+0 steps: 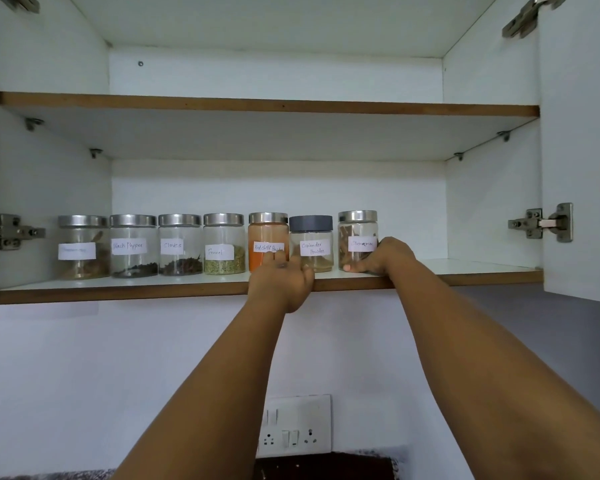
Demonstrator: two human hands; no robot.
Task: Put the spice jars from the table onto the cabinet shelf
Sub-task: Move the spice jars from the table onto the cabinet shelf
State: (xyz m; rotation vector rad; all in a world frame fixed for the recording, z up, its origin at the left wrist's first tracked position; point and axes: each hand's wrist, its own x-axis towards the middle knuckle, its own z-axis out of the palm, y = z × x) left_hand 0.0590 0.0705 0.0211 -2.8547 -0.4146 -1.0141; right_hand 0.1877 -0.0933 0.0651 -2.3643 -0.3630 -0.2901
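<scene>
A white wall cabinet stands open, its 2 doors swung wide on steel hinges. The upper shelf has a brown raw edge and rests on small metal pegs. Below the cabinet runs a plain white wall with a white socket plate. To the right, a grey surface slants away. Light is soft and even.
</scene>
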